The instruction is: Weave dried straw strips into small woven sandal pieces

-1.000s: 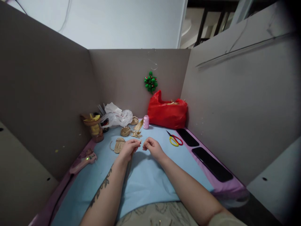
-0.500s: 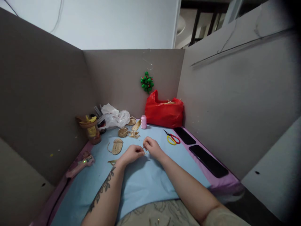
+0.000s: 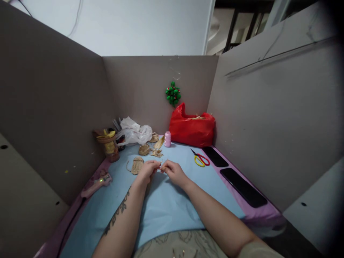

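My left hand (image 3: 149, 170) and my right hand (image 3: 174, 172) meet fingertip to fingertip above the blue cloth (image 3: 172, 211). Both are closed in a pinch. A tiny pale sliver shows between the fingertips, too small to name. Close beside my left hand lies a flat oval woven piece (image 3: 137, 165) with a braided cord curling off its left side. Farther back sit a small round woven basket (image 3: 144, 149), pale dry scraps (image 3: 156, 153) and a dried husk leaf (image 3: 159, 142). Scissors (image 3: 200, 159) with one red and one yellow handle rest to the right of my right hand.
A pink thread spool (image 3: 167, 139) stands before a red bag (image 3: 192, 127). Two black phones (image 3: 215, 156) line the right edge. At left are a pink glue gun (image 3: 96, 186) with a green light, a jar (image 3: 110, 148) and a white plastic bag (image 3: 135, 133). Grey panels enclose three sides.
My hands have come closer together, and my left hand has risen a little, its fingertips now meeting the right's. The whole view has shifted slightly, so the table's things appear farther right.
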`<action>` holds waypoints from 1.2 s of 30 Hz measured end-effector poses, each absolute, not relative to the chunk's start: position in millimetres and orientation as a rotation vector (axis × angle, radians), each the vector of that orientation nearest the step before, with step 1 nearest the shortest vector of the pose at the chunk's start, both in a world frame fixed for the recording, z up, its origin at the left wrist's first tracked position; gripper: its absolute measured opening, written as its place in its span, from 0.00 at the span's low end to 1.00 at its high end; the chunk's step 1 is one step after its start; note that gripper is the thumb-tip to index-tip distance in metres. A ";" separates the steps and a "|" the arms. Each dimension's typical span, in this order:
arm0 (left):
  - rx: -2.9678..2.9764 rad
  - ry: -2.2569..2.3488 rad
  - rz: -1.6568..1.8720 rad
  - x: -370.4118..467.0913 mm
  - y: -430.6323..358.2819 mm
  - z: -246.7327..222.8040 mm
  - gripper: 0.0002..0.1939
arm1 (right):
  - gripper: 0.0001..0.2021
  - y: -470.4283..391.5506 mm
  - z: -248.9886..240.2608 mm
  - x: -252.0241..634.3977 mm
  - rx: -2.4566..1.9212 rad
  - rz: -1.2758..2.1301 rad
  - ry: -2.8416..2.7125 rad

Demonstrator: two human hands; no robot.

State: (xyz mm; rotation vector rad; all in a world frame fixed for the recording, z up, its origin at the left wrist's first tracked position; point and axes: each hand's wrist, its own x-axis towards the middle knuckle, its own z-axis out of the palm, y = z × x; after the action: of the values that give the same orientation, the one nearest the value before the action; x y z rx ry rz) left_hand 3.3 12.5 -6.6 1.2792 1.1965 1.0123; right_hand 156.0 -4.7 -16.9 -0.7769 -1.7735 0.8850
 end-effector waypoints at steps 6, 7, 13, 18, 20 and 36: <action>1.175 1.058 1.024 4.1 8.8 0.7 0.08 | 0.07 -3.9 -8.8 162.6 -0.771 0.842 -1.839; 1.175 1.039 1.019 4.8 7.9 1.6 0.07 | 0.07 -4.2 -6.8 164.2 -0.774 0.813 -1.862; 1.211 0.907 0.984 5.7 3.3 5.6 0.07 | 0.07 -0.7 -5.6 169.1 -0.786 0.693 -1.905; 1.181 0.876 1.012 2.0 4.8 7.5 0.10 | 0.04 7.4 -14.0 167.4 -0.760 1.033 -1.562; 1.187 0.850 1.012 0.1 5.7 7.7 0.11 | 0.06 10.2 -17.1 165.7 -0.775 1.145 -1.461; 1.040 0.787 1.020 -2.5 6.0 13.2 0.12 | 0.11 9.1 -13.9 166.4 -0.724 0.955 -1.417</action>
State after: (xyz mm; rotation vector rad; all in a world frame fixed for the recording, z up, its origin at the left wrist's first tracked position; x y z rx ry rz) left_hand -2.5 6.0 13.2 1.0396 0.7866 1.0201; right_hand 166.4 9.1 -13.9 -0.7241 -1.4166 0.9551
